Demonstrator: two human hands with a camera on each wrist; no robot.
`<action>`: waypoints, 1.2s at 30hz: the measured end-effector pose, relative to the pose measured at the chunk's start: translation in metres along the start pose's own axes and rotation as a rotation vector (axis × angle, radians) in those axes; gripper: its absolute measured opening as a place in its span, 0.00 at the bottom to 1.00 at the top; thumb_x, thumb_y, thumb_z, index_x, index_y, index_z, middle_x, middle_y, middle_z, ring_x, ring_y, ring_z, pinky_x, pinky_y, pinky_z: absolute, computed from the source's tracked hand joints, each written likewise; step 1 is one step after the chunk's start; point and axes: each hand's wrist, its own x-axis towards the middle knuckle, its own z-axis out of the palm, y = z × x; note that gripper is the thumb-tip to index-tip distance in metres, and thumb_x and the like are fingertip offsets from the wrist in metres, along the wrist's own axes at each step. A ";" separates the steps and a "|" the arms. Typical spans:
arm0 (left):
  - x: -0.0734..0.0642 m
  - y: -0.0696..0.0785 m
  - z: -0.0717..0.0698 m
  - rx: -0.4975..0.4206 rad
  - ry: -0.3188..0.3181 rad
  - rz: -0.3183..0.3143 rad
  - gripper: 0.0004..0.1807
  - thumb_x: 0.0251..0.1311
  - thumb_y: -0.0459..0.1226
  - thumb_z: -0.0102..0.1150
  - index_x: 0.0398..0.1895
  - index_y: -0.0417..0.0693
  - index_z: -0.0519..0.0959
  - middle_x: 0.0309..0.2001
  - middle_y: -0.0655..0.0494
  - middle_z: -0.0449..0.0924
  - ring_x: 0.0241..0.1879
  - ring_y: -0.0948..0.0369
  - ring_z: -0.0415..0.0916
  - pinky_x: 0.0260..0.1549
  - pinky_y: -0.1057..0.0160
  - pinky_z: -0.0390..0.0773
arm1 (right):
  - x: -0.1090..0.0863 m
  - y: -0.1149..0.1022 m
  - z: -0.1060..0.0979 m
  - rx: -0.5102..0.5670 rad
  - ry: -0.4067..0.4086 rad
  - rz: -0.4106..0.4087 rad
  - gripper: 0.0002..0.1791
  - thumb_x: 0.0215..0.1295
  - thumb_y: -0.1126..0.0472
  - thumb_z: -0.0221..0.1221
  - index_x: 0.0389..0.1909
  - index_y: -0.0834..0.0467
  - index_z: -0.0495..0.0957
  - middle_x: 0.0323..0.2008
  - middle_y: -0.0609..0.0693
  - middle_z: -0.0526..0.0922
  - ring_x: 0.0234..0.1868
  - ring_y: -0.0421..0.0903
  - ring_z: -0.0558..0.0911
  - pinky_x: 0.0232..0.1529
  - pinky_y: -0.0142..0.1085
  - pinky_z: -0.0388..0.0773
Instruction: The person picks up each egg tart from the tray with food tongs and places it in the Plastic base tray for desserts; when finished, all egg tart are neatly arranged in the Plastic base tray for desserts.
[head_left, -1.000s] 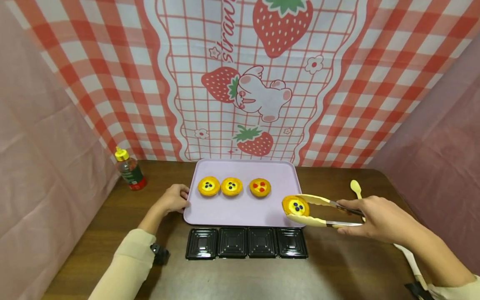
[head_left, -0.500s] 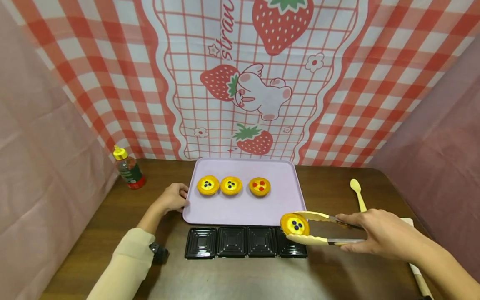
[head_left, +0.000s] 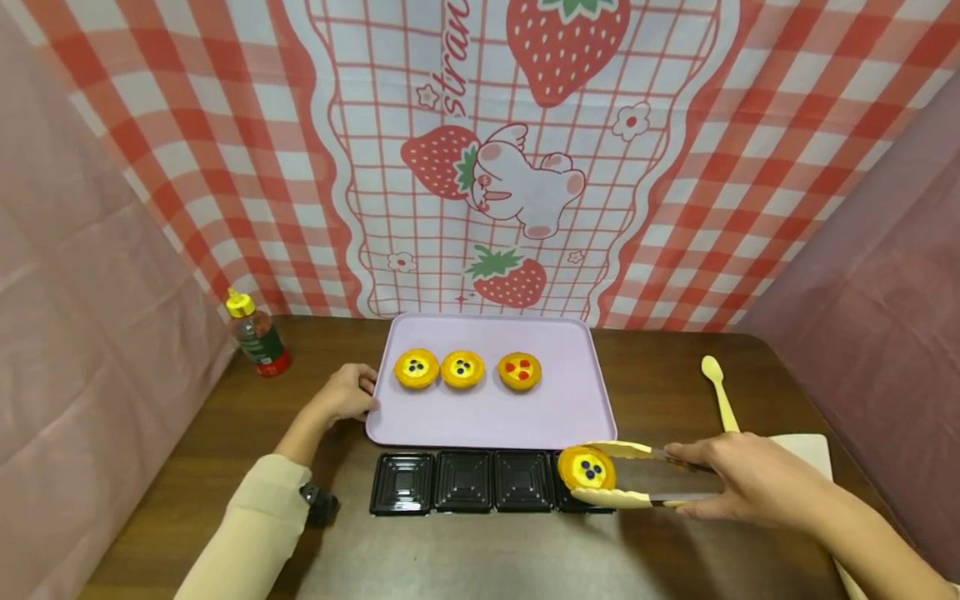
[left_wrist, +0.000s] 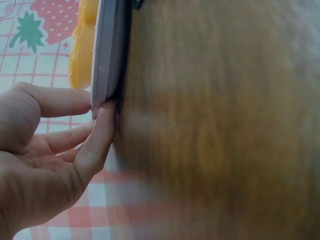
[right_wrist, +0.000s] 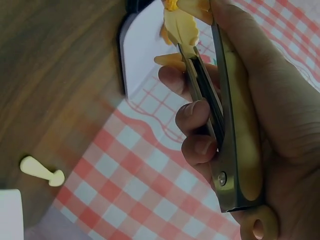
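Note:
My right hand (head_left: 757, 479) grips a pair of tongs (right_wrist: 237, 130) with cream scalloped tips and metal arms. Between the tips is an egg tart (head_left: 587, 469) topped with blueberries, over the rightmost of several square black plastic trays (head_left: 522, 482) standing in a row. At the left edge of the pale purple tray (head_left: 480, 427), my left hand (head_left: 348, 393) pinches the rim between thumb and fingers, as the left wrist view shows. On that tray lie two blueberry tarts (head_left: 417, 368) side by side and one tart with red pieces (head_left: 519, 371).
A squeeze bottle (head_left: 258, 335) with a yellow cap stands at the back left of the wooden table (head_left: 652, 358). To the right are a cream spoon (head_left: 718, 392) and a whitish flat object (head_left: 806, 454), partly behind my right hand. A checked cloth (head_left: 247, 167) hangs behind.
My right hand has brought the tongs and tart toward me, from above the purple tray's right corner to over the rightmost black tray. The left hand stays on the rim.

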 end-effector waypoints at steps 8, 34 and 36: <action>0.001 -0.002 -0.001 -0.012 -0.009 -0.003 0.25 0.44 0.19 0.61 0.50 0.23 0.70 0.35 0.40 0.71 0.29 0.53 0.75 0.25 0.55 0.85 | 0.004 0.004 0.006 -0.027 -0.008 0.035 0.34 0.52 0.34 0.68 0.50 0.57 0.84 0.37 0.43 0.87 0.30 0.30 0.78 0.25 0.37 0.78; 0.000 0.000 -0.001 0.003 -0.020 -0.015 0.24 0.47 0.19 0.62 0.51 0.24 0.70 0.36 0.40 0.70 0.30 0.53 0.74 0.26 0.55 0.85 | 0.003 0.001 0.013 -0.042 -0.026 0.065 0.36 0.49 0.35 0.71 0.50 0.57 0.84 0.37 0.43 0.87 0.27 0.30 0.73 0.22 0.36 0.75; 0.000 0.000 -0.001 0.005 -0.020 -0.015 0.24 0.48 0.20 0.62 0.50 0.24 0.70 0.36 0.40 0.70 0.30 0.53 0.74 0.26 0.55 0.85 | 0.003 0.001 0.013 -0.041 -0.025 0.074 0.36 0.48 0.36 0.72 0.50 0.58 0.84 0.37 0.43 0.87 0.27 0.30 0.73 0.23 0.36 0.75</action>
